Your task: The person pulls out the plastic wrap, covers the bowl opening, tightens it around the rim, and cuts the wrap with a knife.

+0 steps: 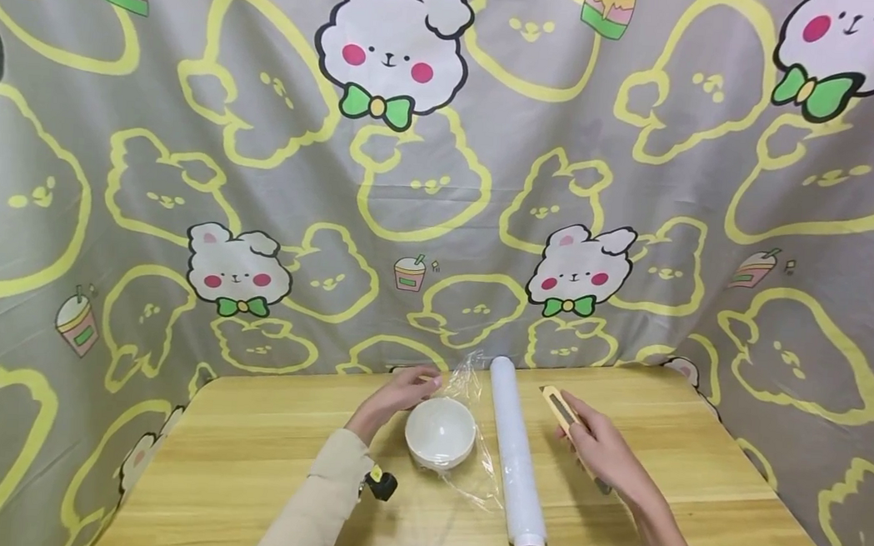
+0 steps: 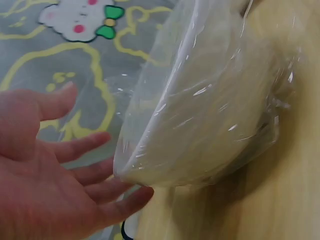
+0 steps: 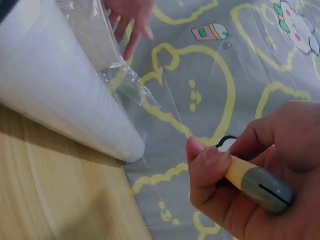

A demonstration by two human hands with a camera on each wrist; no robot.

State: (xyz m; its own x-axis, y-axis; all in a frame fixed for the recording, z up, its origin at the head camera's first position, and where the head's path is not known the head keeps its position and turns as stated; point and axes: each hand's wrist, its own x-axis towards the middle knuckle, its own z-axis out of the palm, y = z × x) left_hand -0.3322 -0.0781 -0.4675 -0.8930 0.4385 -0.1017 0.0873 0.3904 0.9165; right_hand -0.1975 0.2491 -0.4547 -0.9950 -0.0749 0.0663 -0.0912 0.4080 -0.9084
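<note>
bowl (image 1: 440, 433), white, upright on the wood-grain surface (image 1: 269, 438), toward the back edge, roughly midway between left and right edges. clear film (image 1: 485, 472) wrapped over it, wrinkled; the loose part spreads right toward the roll, with a crumpled bit reaching up toward the back edge.

film roll (image 1: 514, 453): lies lengthwise just right of the bowl, far end at the back edge, near end pointing to the front.

left hand (image 1: 400, 392): at the bowl's back-left side, fingers loose and spread, thumb well apart, gripping nothing. fingertips right at the wrapped rim; can't tell if they touch.

right hand (image 1: 599, 450): right of the roll, closed firmly round a yellow cutter (image 1: 560, 406), thumb along the body, front end aimed at the back edge, grey butt sticking out behind.

patterned grey curtain (image 1: 426, 205) hangs behind the back edge. black camera (image 1: 379, 482) on the left wrist.
</note>
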